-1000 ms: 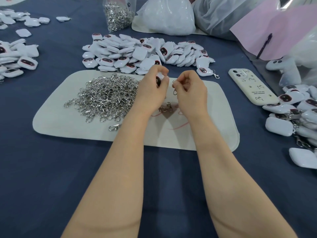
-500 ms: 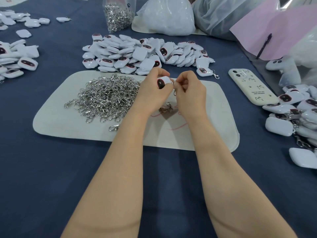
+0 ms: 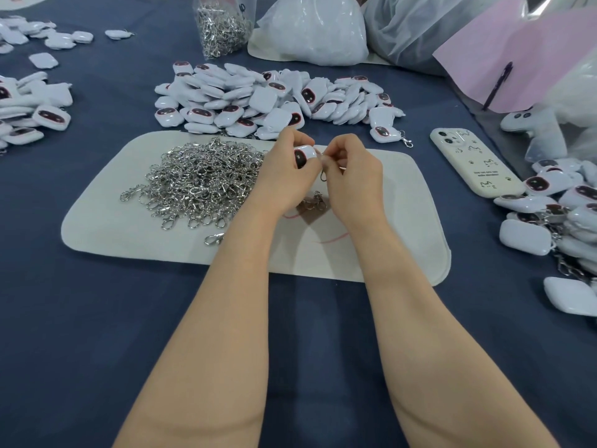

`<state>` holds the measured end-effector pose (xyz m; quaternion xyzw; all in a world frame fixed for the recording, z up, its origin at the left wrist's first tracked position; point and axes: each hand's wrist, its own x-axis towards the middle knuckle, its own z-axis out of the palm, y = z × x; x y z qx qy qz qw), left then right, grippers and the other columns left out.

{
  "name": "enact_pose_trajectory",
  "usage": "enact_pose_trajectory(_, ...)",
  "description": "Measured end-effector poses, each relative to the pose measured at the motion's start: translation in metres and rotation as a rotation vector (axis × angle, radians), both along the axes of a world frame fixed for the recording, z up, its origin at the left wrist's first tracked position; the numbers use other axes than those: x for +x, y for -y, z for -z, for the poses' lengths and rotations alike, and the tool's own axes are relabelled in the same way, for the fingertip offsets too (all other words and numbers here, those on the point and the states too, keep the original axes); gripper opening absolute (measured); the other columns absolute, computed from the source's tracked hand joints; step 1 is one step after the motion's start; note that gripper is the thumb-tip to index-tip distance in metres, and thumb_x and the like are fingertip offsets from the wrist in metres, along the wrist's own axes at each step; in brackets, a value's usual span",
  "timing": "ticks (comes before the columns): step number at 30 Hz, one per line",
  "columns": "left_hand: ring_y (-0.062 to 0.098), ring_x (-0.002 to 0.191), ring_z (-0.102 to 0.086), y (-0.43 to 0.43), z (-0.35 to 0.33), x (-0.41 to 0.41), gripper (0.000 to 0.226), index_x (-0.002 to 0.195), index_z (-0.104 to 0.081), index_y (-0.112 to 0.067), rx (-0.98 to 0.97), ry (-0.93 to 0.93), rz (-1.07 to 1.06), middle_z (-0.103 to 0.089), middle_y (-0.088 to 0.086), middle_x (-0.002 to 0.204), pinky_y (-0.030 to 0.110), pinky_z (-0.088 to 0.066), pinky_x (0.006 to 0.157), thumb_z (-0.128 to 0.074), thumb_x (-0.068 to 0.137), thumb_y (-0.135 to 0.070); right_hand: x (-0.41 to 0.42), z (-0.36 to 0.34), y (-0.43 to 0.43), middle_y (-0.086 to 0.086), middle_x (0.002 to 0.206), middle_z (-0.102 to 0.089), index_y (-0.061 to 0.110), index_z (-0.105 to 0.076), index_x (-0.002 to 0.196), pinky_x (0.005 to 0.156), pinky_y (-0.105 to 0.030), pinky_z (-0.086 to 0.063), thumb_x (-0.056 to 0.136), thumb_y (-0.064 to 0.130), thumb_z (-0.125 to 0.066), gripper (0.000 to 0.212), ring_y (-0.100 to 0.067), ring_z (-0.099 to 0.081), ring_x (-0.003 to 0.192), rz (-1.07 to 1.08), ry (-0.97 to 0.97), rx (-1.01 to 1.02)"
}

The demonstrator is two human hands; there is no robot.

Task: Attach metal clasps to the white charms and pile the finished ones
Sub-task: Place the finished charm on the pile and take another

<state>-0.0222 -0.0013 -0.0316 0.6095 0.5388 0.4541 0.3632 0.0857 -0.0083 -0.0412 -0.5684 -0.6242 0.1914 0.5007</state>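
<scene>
**Fitting a clasp to a white charm above a cream mat**

Looks down along two bare forearms to both hands, held close together just above a cream mat [image 3: 129, 234] on a dark blue table [image 3: 97, 318]. Grips one white charm [image 3: 305, 154] in the curled fingers of the left hand [image 3: 284, 176], dark face panel turned toward the camera. Pinches a small metal clasp [image 3: 323, 176] between thumb and fingertips of the right hand [image 3: 352, 179], right against the charm's edge, with the clasp's loop hanging down between the two hands. Cannot tell whether clasp and charm are already joined.

Shows a heap of loose clasps [image 3: 203, 182] on the left half of the mat, just beside the left wrist, and a few spare clasps [image 3: 315, 202] lying on the mat beneath the hands. Sets a wide pile of charms [image 3: 265, 95] on the table just beyond the mat's far edge, with a single clasped charm [image 3: 382, 132] at its right end. Places a second pile [image 3: 549, 205], several pieces with clasps attached, at the table's right edge, and a cream phone [image 3: 475, 163] lying camera side up between that pile and the mat. Adds more charms [image 3: 32, 114] at the far left, a clear bag of clasps [image 3: 223, 27] at the far edge, white plastic bags [image 3: 310, 30] beside it, and a pink sheet [image 3: 517, 59] with a dark pen [image 3: 497, 82] at the far right.
</scene>
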Motion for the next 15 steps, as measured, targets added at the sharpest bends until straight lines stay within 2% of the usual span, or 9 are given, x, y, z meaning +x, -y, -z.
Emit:
enact_pose_trajectory(5,0.014,0.073,-0.055,-0.0001,-0.0007,0.0022,0.022,0.102,-0.049,-0.022,0.021,0.029,-0.011,-0.054,-0.012,0.089,0.043,-0.054,0.083,-0.055,0.084,-0.01,0.0002,-0.0014,0.0005,0.016,0.074,-0.054,0.017,-0.052,0.085,0.065,-0.008,-0.042,0.087,0.003,-0.058,0.016,-0.003,-0.054,0.07,0.02,-0.084,0.012)
enact_pose_trajectory(8,0.004,0.057,-0.058,-0.0006,-0.0002,0.0034,0.027,0.104,-0.052,-0.025,0.046,-0.012,0.02,-0.054,-0.016,0.088,0.024,-0.051,0.066,-0.051,0.085,-0.006,0.0029,-0.0016,-0.0007,0.014,0.076,-0.056,0.016,-0.054,0.087,0.066,-0.007,-0.042,0.087,0.003,-0.058,0.013,-0.001,-0.053,0.07,0.05,-0.121,0.017)
enact_pose_trajectory(10,0.002,0.054,-0.058,-0.0004,0.0001,0.0031,0.029,0.105,-0.058,-0.025,0.062,-0.073,0.039,-0.052,-0.014,0.083,0.019,-0.05,0.065,-0.049,0.086,-0.004,0.0032,-0.0017,-0.0013,0.011,0.078,-0.056,0.015,-0.053,0.088,0.068,-0.009,-0.043,0.088,0.003,-0.058,0.013,-0.006,-0.054,0.072,0.054,-0.13,0.019)
enact_pose_trajectory(12,0.011,0.069,-0.059,-0.0013,0.0007,0.0033,0.021,0.1,-0.063,-0.022,0.096,-0.105,0.021,-0.054,-0.004,0.09,0.026,-0.051,0.077,-0.053,0.088,-0.009,0.0027,-0.002,-0.0017,0.012,0.077,-0.055,0.015,-0.053,0.089,0.067,-0.008,-0.043,0.088,0.003,-0.058,0.013,-0.006,-0.054,0.072,0.045,-0.129,0.018)
enact_pose_trajectory(13,0.012,0.076,-0.058,-0.002,0.0007,0.0034,0.015,0.097,-0.064,-0.021,0.119,-0.135,-0.001,-0.055,0.001,0.099,0.024,-0.047,0.08,-0.055,0.089,-0.012,0.002,-0.0021,-0.0016,0.013,0.076,-0.055,0.014,-0.053,0.089,0.066,-0.007,-0.043,0.088,0.003,-0.057,0.013,-0.005,-0.054,0.071,0.035,-0.12,0.016)
enact_pose_trajectory(15,0.005,0.083,-0.05,-0.0042,0.0013,0.0026,0.009,0.094,-0.064,-0.019,0.166,-0.227,-0.053,-0.056,0.007,0.113,0.012,-0.033,0.076,-0.057,0.089,-0.016,0.0008,-0.0021,-0.0017,0.013,0.076,-0.054,0.014,-0.052,0.088,0.066,-0.007,-0.042,0.088,0.002,-0.057,0.013,-0.005,-0.054,0.071,0.012,-0.099,0.006)
